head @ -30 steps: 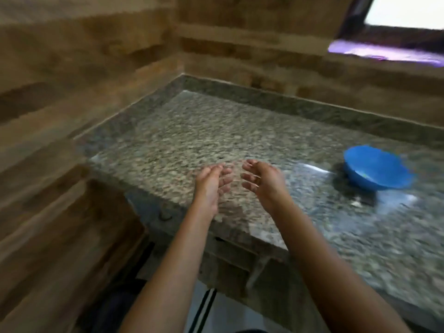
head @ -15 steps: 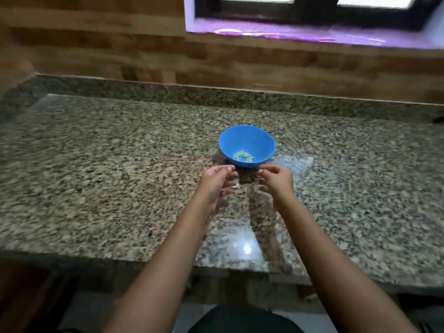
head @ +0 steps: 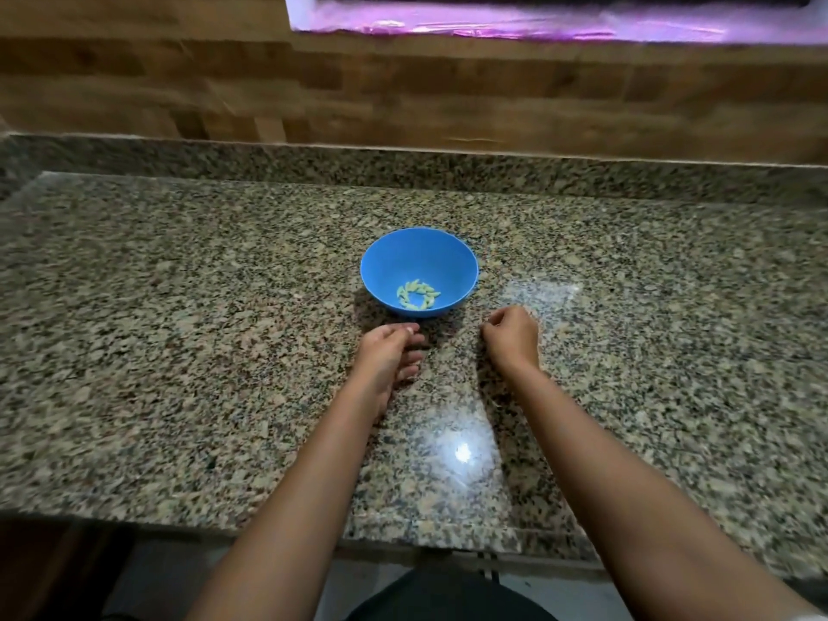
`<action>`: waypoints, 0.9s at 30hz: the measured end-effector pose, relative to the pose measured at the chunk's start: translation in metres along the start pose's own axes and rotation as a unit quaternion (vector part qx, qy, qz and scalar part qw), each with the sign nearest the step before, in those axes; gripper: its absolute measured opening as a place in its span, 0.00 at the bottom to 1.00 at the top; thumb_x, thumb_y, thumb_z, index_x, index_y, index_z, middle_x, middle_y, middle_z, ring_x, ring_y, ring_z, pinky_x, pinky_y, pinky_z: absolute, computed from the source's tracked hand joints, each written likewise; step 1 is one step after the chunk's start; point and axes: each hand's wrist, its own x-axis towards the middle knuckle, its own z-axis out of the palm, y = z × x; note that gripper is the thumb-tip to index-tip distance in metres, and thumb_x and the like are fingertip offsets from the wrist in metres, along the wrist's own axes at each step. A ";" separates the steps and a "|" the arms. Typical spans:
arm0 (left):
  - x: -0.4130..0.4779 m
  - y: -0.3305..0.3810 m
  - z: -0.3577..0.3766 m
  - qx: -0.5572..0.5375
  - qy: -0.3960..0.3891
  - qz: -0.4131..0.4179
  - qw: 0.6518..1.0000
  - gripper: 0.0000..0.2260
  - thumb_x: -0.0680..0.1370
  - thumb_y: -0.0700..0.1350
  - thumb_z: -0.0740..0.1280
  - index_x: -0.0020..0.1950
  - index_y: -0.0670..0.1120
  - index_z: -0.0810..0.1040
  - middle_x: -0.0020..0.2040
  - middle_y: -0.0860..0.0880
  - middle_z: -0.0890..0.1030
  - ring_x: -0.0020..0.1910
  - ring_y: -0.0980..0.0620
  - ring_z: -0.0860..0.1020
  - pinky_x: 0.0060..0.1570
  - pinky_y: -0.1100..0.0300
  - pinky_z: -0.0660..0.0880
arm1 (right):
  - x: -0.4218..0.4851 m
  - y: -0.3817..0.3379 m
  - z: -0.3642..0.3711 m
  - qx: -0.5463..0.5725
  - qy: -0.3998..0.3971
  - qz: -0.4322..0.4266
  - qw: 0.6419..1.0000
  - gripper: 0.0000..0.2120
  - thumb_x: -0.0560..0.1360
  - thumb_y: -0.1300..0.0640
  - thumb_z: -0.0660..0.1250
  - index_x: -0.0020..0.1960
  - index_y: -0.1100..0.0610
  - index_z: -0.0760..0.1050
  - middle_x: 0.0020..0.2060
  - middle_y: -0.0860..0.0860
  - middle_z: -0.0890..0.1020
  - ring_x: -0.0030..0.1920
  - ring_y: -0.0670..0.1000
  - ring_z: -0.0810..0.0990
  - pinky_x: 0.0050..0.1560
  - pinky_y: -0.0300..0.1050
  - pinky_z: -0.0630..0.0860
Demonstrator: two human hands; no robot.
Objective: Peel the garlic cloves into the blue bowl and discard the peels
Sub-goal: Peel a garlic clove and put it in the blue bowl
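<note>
My blue bowl (head: 419, 266) sits toward the middle of the granite counter (head: 179, 329), well in from its back edge, with a small ring of pale peeled garlic cloves (head: 417, 295) at the bottom. My left hand (head: 387, 354) rests on the stone just in front of the bowl, thumb and forefinger pressed together; whether they pinch anything I cannot tell. My right hand (head: 513, 336) lies near it, closer to the right edge, fingers curled under, and I cannot tell what, if anything, they hold.
</note>
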 end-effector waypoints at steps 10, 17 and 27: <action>0.006 0.004 -0.008 -0.015 0.023 0.017 0.999 0.06 0.81 0.40 0.60 0.54 0.41 0.74 0.45 0.46 0.80 0.37 0.52 0.77 0.32 0.63 0.76 | -0.025 -0.038 -0.023 0.164 0.006 -0.071 0.984 0.04 0.74 0.61 0.66 0.42 0.61 0.77 0.34 0.51 0.78 0.33 0.46 0.74 0.32 0.37 0.69; 0.011 -0.014 -0.025 0.126 0.121 0.102 0.979 0.08 0.75 0.36 0.67 0.53 0.41 0.78 0.45 0.47 0.80 0.38 0.53 0.76 0.38 0.61 0.73 | -0.015 -0.083 -0.016 0.197 -0.036 -0.114 0.973 0.09 0.77 0.57 0.65 0.50 0.62 0.80 0.40 0.52 0.81 0.41 0.49 0.78 0.46 0.47 0.78; 0.017 -0.020 -0.024 0.444 0.080 0.177 0.875 0.15 0.75 0.45 0.70 0.59 0.42 0.76 0.58 0.43 0.73 0.56 0.46 0.74 0.54 0.59 0.69 | -0.073 -0.042 -0.014 0.254 -0.115 -0.088 0.956 0.06 0.77 0.60 0.63 0.44 0.57 0.78 0.37 0.53 0.81 0.28 0.43 0.72 0.30 0.37 0.69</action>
